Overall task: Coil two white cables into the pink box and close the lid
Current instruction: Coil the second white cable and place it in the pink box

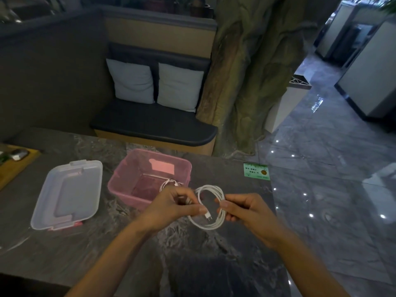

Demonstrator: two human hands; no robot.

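Observation:
A pink box [120,181] stands open on the dark marble table, just beyond my hands. One coiled white cable [169,182] lies inside it near the front right corner. The second white cable [211,224] is wound into a round coil held above the table. My right hand [246,211] pinches the coil's right side. My left hand [171,209] grips the left side near the plug end, which points down. The translucent lid [68,194] lies flat to the left of the box, apart from it.
A wooden tray [15,166] with small items sits at the far left edge. A green card [256,171] lies near the table's right edge. Beyond the table are a bench with two cushions [154,84] and a tree-like column [252,71].

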